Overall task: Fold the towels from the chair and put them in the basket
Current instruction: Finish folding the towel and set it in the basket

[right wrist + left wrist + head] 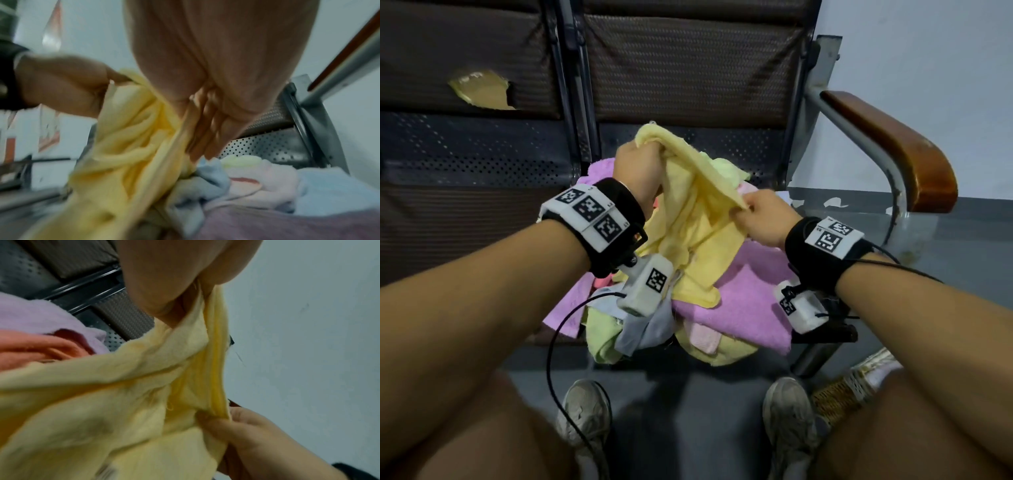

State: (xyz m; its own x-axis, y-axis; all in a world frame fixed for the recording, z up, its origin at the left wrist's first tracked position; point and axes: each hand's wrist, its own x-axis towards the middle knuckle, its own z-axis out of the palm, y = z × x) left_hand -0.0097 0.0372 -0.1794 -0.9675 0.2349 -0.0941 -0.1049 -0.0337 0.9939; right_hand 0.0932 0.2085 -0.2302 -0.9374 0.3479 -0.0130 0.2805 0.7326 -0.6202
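A yellow towel (695, 219) hangs above the heap of towels (739, 308) on the chair seat. My left hand (640, 161) grips its upper corner, held high. My right hand (756, 219) pinches the towel's edge lower and to the right. The left wrist view has the yellow towel (102, 402) stretched from my left hand (164, 288) down to the right hand (246, 434). In the right wrist view the yellow towel (123, 154) runs bunched between my right hand (205, 97) and the left hand (65, 92). A woven basket (835, 397) shows partly on the floor at lower right.
The heap holds pink (750, 301), green (602, 335), grey and orange towels. The chair (688, 68) has a dark mesh back and a wooden armrest (900, 150) on the right. A second seat with torn padding (482, 89) stands to the left. My shoes (585, 411) are on the grey floor.
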